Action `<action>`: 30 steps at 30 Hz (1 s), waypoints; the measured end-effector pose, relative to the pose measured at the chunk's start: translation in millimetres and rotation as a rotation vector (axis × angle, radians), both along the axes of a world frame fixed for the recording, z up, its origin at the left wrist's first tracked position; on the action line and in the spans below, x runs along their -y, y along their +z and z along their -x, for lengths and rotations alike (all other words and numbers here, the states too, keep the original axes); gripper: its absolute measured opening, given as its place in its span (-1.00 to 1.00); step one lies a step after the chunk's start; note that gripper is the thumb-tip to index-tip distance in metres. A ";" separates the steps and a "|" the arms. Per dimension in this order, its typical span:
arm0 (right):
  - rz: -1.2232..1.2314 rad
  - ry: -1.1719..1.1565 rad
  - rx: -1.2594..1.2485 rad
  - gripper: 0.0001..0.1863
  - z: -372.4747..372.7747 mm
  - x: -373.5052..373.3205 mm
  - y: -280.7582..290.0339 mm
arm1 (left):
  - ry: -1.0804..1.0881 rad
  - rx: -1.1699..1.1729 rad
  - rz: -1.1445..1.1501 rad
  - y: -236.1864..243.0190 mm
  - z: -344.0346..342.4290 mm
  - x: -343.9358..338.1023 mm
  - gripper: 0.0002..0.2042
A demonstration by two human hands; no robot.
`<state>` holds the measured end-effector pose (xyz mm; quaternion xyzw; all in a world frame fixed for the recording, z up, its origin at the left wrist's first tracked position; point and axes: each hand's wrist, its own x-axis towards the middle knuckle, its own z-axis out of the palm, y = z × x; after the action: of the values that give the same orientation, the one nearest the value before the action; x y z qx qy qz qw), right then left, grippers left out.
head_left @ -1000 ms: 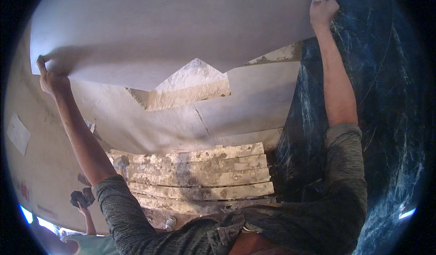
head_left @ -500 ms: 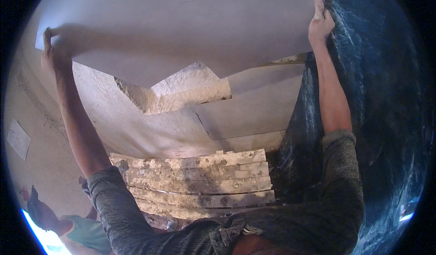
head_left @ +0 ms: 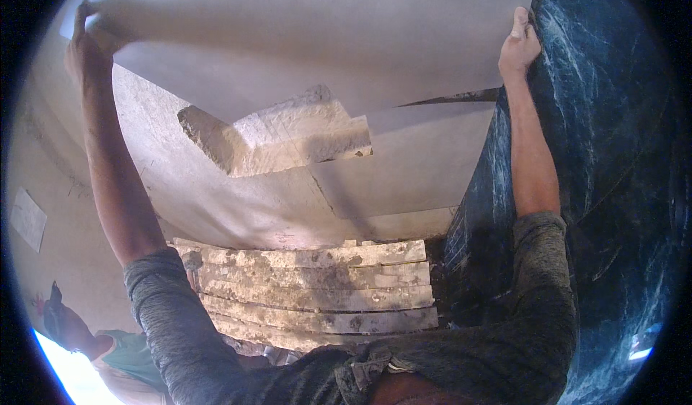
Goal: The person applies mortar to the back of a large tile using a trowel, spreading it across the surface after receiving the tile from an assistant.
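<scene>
Beige wall (head_left: 238,205) above a row of worn wooden planks (head_left: 375,297).
The wall has a rough-edged recess (head_left: 285,125); to the left, a pale four-sided sheet (head_left: 29,220) shows against it. A dark blue surface (head_left: 620,145) with whitish streaks fills the right side. Bright light (head_left: 66,372) shines at lower left, and a shadow (head_left: 328,279) crosses the planks.

In front of the grey panel (head_left: 317,30), free room is between the two forearms (head_left: 532,145); close along the panel's right edge, a dark blue sheet (head_left: 613,153) blocks the way.
</scene>
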<state>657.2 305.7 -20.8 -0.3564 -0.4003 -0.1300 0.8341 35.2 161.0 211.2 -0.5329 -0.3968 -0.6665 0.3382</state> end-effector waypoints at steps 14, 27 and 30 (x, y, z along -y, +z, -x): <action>0.110 0.032 -0.122 -0.30 -10.4 -15.1 -9.6 | -0.192 0.065 0.064 44.3 2.0 -47.1 -0.73; 0.072 0.020 -0.136 -0.30 -11.5 -34.8 -28.4 | 0.317 -0.240 0.054 46.1 2.1 -73.6 -0.70; 0.153 0.003 -0.170 -0.29 -21.6 -45.9 -35.1 | 0.320 -0.247 0.056 46.4 -4.4 -79.4 -0.69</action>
<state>678.8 351.7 -55.9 -0.4284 -0.3376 -0.0671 0.8355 39.6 240.4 257.6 -0.5500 -0.4505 -0.5222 0.4710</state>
